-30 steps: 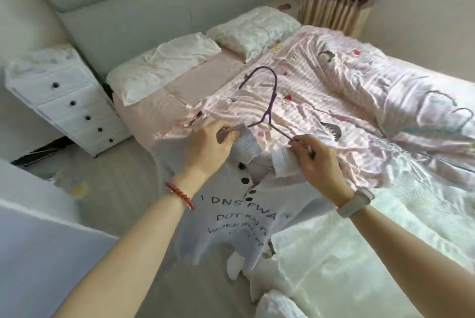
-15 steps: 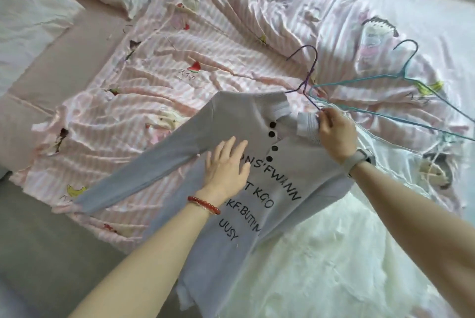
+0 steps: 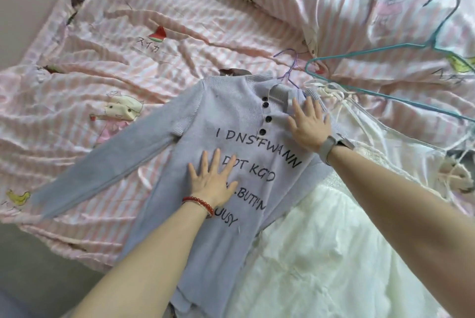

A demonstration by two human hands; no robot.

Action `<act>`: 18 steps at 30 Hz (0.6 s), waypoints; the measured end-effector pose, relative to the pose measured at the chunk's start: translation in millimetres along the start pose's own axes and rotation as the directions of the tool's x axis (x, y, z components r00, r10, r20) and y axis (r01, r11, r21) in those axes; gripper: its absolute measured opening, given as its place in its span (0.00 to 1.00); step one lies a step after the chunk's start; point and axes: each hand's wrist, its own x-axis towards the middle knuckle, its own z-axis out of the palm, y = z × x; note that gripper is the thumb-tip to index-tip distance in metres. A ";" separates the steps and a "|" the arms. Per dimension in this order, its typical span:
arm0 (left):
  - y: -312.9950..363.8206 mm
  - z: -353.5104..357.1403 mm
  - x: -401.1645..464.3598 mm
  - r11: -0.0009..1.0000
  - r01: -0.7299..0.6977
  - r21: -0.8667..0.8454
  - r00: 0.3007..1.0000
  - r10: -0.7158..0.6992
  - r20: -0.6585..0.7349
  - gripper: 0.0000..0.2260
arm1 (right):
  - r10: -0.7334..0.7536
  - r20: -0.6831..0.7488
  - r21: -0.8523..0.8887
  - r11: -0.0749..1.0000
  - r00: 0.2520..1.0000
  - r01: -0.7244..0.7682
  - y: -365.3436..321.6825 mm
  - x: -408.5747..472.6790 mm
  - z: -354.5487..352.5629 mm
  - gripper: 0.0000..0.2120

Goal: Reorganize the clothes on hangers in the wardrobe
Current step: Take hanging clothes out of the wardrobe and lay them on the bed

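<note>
A home bedroom: a bed under a pink striped cartoon quilt, with clothes and wire hangers on it

I look down on my bed's pink-striped cartoon quilt, rumpled in soft daylight; grey floor below its edge.

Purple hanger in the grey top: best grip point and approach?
Pinch the purple hanger by its hook, coming from the far side above the collar. Only the hook and neck stick out of the grey top; the rest is hidden inside.
</note>
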 end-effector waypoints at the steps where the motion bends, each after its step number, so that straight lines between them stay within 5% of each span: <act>1: -0.7 -2.5 1.2 1.000 -0.012 -0.021 1.000 0.012 -0.001 0.28 | -0.018 0.043 -0.019 1.000 0.999 0.019 -1.6 -5.5 6.7 0.26; 8: -35.9 -41.8 -30.4 0.989 0.008 -0.151 0.943 -0.057 -0.328 0.23 | -0.122 -0.161 0.089 0.986 0.979 0.138 -55.0 -50.9 -18.6 0.24; 13: -89.0 -56.8 -115.1 0.968 0.056 -0.245 0.762 -0.200 -0.616 0.20 | -0.319 -0.314 0.144 0.915 0.894 0.377 -137.7 -122.8 -35.7 0.20; 18: -162.5 -26.5 -248.4 0.909 0.200 -0.366 0.576 -0.412 -0.706 0.18 | -0.582 -0.389 0.184 0.711 0.715 0.679 -250.4 -231.3 -31.8 0.16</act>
